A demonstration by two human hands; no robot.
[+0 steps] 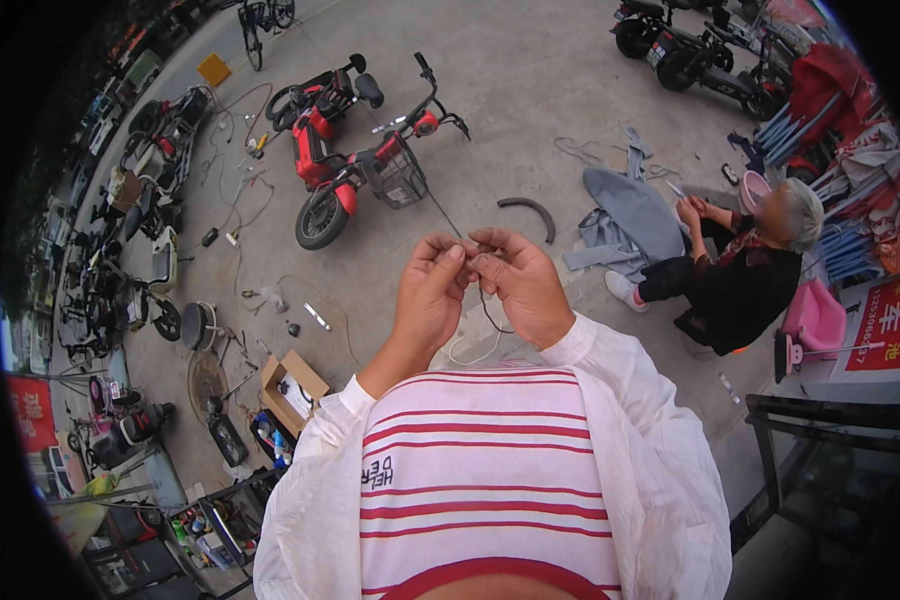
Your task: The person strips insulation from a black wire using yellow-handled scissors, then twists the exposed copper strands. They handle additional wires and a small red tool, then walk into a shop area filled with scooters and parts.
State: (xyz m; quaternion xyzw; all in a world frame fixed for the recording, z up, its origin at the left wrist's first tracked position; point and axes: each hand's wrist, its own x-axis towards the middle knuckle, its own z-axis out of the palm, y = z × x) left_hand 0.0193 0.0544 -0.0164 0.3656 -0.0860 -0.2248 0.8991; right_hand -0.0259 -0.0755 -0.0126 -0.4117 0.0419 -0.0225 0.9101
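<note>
My left hand (435,289) and my right hand (521,281) meet in front of my chest, thumbs and fingertips pinching a thin dark cord (484,304) between them. From the fingertips one dark length hangs down and curls near my right wrist. Another thin dark line runs up and away towards the wire basket (396,172) of a red electric bike (316,154); where it ends I cannot tell. Below my hands a pale cord (474,363) loops close to my shirt. The exact spot where the fingers grip is partly hidden by the thumbs.
A person (757,262) sits low at the right beside grey cloth (630,214). A curved black tube (532,208) lies on the concrete. At the left are a round stool (195,325), an open cardboard box (294,390), scattered cables and parked bikes. Scooters (701,64) stand upper right.
</note>
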